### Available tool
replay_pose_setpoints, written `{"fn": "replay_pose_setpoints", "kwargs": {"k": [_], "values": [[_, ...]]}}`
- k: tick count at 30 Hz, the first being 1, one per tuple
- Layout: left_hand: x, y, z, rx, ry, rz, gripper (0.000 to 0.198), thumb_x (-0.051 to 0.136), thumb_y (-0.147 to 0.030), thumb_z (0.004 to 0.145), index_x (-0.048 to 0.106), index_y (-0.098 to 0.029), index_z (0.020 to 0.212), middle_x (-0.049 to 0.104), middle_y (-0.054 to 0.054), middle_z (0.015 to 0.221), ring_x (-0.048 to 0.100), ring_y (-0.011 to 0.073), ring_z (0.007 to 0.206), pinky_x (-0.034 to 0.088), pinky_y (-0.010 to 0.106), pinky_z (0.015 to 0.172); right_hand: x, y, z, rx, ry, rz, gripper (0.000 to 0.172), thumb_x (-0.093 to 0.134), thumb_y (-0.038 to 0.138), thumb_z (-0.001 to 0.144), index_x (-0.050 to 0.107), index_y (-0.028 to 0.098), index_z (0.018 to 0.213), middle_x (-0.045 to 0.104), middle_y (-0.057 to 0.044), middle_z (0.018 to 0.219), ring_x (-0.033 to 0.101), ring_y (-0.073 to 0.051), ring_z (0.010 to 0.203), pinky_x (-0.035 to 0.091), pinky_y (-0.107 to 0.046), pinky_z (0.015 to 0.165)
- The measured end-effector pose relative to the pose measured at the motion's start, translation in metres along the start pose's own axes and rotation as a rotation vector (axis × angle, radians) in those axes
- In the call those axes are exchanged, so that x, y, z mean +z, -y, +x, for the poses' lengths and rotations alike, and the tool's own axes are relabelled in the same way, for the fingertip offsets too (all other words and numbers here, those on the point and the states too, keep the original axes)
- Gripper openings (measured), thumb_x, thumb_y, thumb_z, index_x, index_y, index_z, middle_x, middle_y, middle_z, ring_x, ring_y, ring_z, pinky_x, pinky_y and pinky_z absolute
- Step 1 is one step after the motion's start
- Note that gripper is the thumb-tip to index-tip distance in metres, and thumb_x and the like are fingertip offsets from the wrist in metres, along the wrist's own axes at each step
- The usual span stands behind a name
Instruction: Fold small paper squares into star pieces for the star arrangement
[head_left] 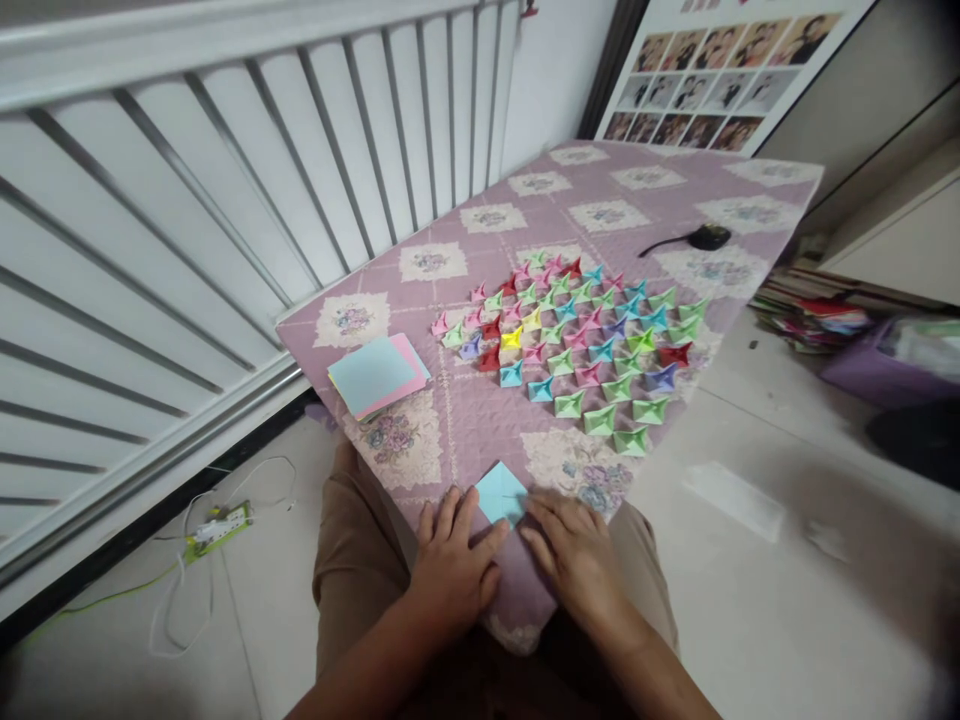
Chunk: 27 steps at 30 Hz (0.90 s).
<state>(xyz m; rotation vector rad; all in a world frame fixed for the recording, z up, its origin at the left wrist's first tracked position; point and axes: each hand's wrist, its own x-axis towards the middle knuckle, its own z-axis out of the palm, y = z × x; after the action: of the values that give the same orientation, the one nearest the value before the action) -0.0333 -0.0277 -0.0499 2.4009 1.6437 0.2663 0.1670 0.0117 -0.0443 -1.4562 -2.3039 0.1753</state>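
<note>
A light blue paper square (501,494), turned like a diamond and creased, lies flat near the table's front corner. My left hand (456,560) rests at its left and lower edge, with the fingers spread. At the right corner, my right hand (571,540) touches the paper, its fingers slightly bent and apart. Beyond the hands stand rows of small folded paper pieces (574,335) in green, pink, blue, red, yellow and purple. To the left is a stack of paper sheets (377,374), light blue on top with pink showing underneath.
The purple patterned tablecloth (480,420) covers the table. A black object with a cable (709,237) lies at the back right. White railings (225,170) border the left side. On the floor sits a power strip (219,530).
</note>
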Motion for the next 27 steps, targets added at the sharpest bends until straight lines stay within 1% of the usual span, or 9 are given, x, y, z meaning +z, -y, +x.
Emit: {"fn": "replay_pose_setpoints", "kwargs": {"k": [2,5,8,11,14,17,22,25,27], "values": [[0.0,0.0,0.0,-0.005,0.001,-0.004,0.058,0.061,-0.038,0.08,0.043,-0.039,0.136,0.025,0.008,0.152,0.022,0.0367,0.136,0.022,0.063,0.103,0.001,0.006,0.013,0.08,-0.054,0.024,0.033,0.049,0.033,0.089,0.058,0.02,0.117,0.065,-0.011,0.106,0.056,-0.027,0.101,0.041,-0.044,0.088],[0.0,0.0,0.0,-0.009,0.006,-0.009,0.058,0.059,-0.039,0.081,0.042,-0.04,0.136,0.025,0.008,0.152,0.021,0.0357,0.137,0.022,0.064,0.103,0.008,0.012,0.029,0.167,-0.108,0.01,0.056,0.053,0.039,0.085,0.04,0.018,0.136,0.056,-0.015,0.123,0.05,-0.032,0.113,0.04,-0.048,0.089],[0.0,0.0,0.0,-0.011,0.007,-0.016,0.056,0.057,-0.04,0.082,0.042,-0.041,0.136,0.024,0.009,0.153,0.022,0.035,0.137,0.021,0.063,0.103,0.016,0.012,0.038,0.202,-0.071,-0.033,0.071,0.055,0.045,0.083,0.028,0.019,0.143,0.047,-0.017,0.136,0.039,-0.035,0.126,0.034,-0.054,0.094],[0.001,0.0,0.0,-0.01,0.007,-0.023,0.056,0.058,-0.04,0.082,0.042,-0.041,0.136,0.025,0.009,0.152,0.022,0.0352,0.137,0.021,0.064,0.104,0.022,0.008,0.039,0.265,-0.001,-0.062,0.076,0.056,0.049,0.08,0.027,0.019,0.143,0.042,-0.017,0.141,0.033,-0.037,0.131,0.031,-0.059,0.096],[0.001,0.001,0.0,-0.002,0.02,-0.031,0.058,0.059,-0.039,0.082,0.041,-0.04,0.136,0.023,0.008,0.153,0.02,0.0357,0.137,0.021,0.064,0.104,0.023,0.005,0.038,0.297,0.041,-0.072,0.076,0.054,0.053,0.08,0.029,0.02,0.143,0.039,-0.016,0.144,0.029,-0.036,0.133,0.029,-0.061,0.096],[0.001,0.002,-0.001,-0.004,0.03,-0.038,0.057,0.059,-0.039,0.082,0.042,-0.041,0.136,0.022,0.008,0.153,0.018,0.0362,0.138,0.02,0.064,0.104,0.022,0.005,0.04,0.308,0.062,-0.1,0.071,0.051,0.056,0.082,0.034,0.02,0.141,0.036,-0.015,0.146,0.027,-0.035,0.134,0.028,-0.062,0.097],[0.001,0.002,-0.001,-0.002,0.038,-0.044,0.055,0.057,-0.041,0.083,0.041,-0.042,0.136,0.02,0.008,0.154,0.019,0.0358,0.138,0.019,0.064,0.104,0.023,0.005,0.05,0.325,0.047,-0.136,0.064,0.046,0.057,0.085,0.04,0.021,0.138,0.037,-0.015,0.145,0.026,-0.034,0.134,0.027,-0.062,0.096],[0.001,0.002,-0.001,-0.015,0.048,-0.044,0.055,0.056,-0.042,0.083,0.041,-0.042,0.136,0.02,0.008,0.154,0.018,0.0357,0.139,0.018,0.064,0.105,0.024,-0.003,0.054,0.32,0.002,-0.077,0.057,0.047,0.053,0.086,0.045,0.023,0.134,0.042,-0.014,0.141,0.031,-0.033,0.132,0.027,-0.06,0.097],[0.0,0.001,-0.001,-0.024,0.062,-0.045,0.055,0.056,-0.042,0.083,0.04,-0.042,0.137,0.02,0.007,0.154,0.017,0.0351,0.139,0.018,0.063,0.106,0.022,-0.009,0.054,0.327,-0.047,-0.003,0.05,0.048,0.048,0.086,0.049,0.024,0.129,0.05,-0.012,0.135,0.039,-0.031,0.126,0.028,-0.056,0.097]]}}
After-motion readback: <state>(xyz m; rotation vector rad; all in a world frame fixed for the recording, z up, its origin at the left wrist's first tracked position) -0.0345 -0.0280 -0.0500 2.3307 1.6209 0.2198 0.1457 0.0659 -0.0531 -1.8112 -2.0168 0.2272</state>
